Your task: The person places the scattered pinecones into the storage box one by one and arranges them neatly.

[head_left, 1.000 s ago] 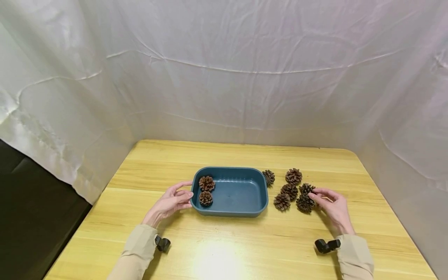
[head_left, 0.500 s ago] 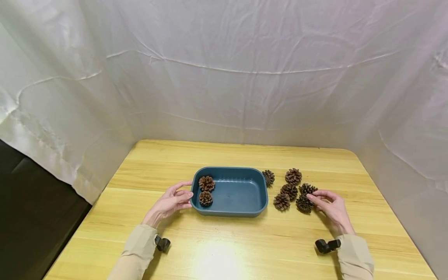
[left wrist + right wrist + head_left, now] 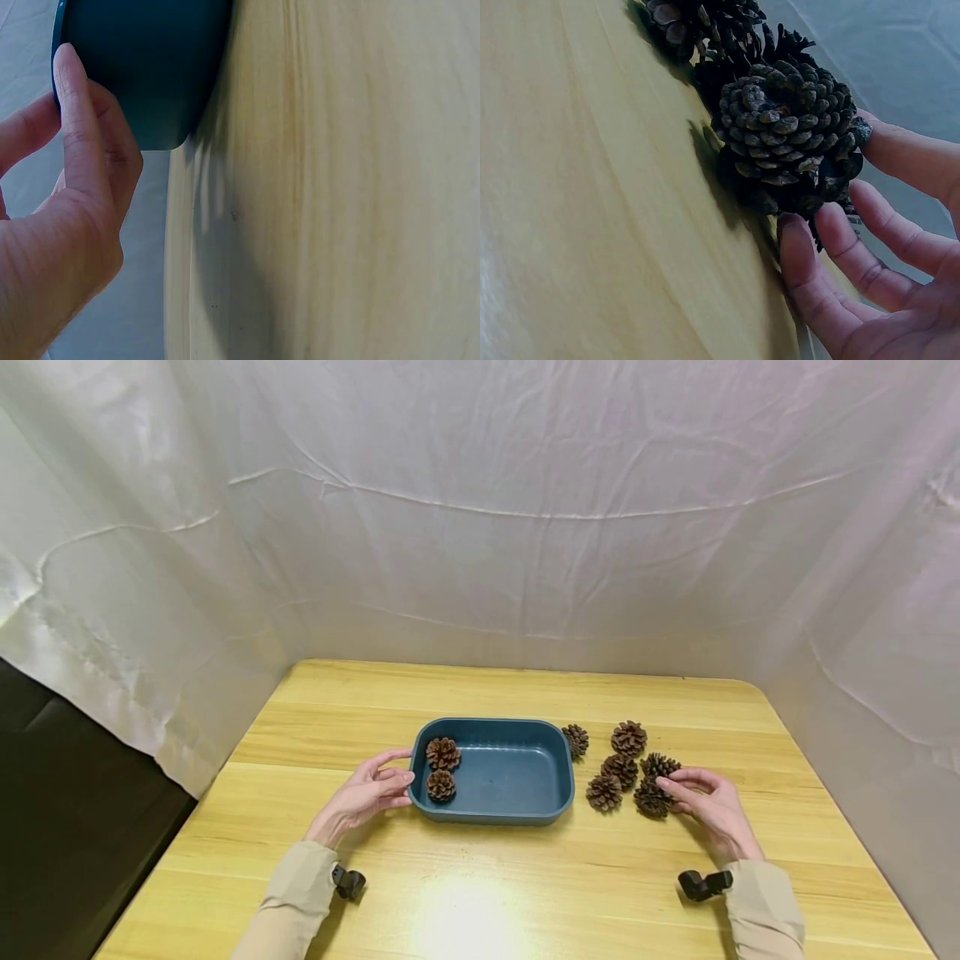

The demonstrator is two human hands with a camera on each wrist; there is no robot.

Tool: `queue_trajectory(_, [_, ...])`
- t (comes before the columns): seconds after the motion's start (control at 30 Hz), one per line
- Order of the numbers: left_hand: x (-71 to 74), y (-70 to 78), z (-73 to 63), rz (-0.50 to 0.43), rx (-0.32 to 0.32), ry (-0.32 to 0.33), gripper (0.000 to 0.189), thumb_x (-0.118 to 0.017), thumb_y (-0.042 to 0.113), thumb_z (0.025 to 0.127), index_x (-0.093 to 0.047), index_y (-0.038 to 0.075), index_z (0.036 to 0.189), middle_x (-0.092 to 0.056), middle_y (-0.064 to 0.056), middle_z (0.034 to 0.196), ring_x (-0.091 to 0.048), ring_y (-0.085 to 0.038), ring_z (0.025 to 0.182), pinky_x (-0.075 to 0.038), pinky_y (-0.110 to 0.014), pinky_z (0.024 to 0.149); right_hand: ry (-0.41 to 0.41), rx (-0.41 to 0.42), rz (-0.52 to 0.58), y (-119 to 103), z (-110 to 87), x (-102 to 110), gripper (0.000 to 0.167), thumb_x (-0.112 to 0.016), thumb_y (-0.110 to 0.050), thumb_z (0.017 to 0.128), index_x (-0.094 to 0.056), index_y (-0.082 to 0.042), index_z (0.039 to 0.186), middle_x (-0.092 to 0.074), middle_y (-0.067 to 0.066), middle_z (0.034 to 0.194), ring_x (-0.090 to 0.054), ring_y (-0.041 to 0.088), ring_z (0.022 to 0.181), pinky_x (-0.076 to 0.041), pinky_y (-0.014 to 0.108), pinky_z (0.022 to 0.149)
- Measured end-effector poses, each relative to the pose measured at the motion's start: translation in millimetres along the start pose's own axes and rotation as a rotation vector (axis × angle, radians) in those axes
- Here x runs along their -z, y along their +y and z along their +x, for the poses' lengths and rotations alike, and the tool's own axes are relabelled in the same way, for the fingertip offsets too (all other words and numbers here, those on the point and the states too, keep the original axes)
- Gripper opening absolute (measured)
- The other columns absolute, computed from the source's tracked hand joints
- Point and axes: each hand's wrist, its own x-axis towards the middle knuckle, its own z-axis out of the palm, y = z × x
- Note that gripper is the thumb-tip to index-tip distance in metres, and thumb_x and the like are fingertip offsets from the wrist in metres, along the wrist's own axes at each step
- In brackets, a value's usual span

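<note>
Nearest, two beige sleeves reach over a wooden bench. The left hand has its grip pinching the left wall of a blue tray; the right hand, right of the tray, pinches a dark pine cone beside five others. Two brown pine cones lie inside the tray, far left. Beyond hangs a pale curtain.

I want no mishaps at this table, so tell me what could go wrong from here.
The right hand has its fingers on a pine cone crowded close to other cones; lifting it might drag or roll a neighbour.
The left hand grips the tray at one end only, so a bump could swivel it.
The cone by the tray's far end might get pushed if the tray shifts.
</note>
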Motion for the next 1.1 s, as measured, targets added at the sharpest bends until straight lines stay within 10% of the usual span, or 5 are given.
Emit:
queue_trajectory(0.67, [-1.3,1.8,-1.5,-0.009,0.005,-0.003,0.065,-0.056,0.002,0.101,-0.021,-0.004,0.155,-0.066,0.004,0.097,-0.065,-0.007,0.078,-0.063,-0.024,0.078,-0.029,0.017,-0.305,-11.6,2.2,2.0,0.006,-0.076,-0.023,0.091,-0.073,-0.026,0.094,-0.072,-0.020,0.086,-0.069,0.006,0.074,-0.060,0.020,0.079])
queue_trajectory(1.1, [-0.1,0.4,0.0,-0.001,0.004,-0.007,0.063,-0.054,0.000,0.101,-0.021,-0.004,0.155,-0.067,0.004,0.097,-0.066,-0.007,0.078,-0.063,-0.024,0.077,-0.056,0.020,-0.142,-10.6,-0.1,1.1,0.017,-0.076,-0.011,0.090,-0.073,-0.015,0.106,-0.075,-0.016,0.090,-0.070,0.002,0.085,-0.061,0.020,0.077])
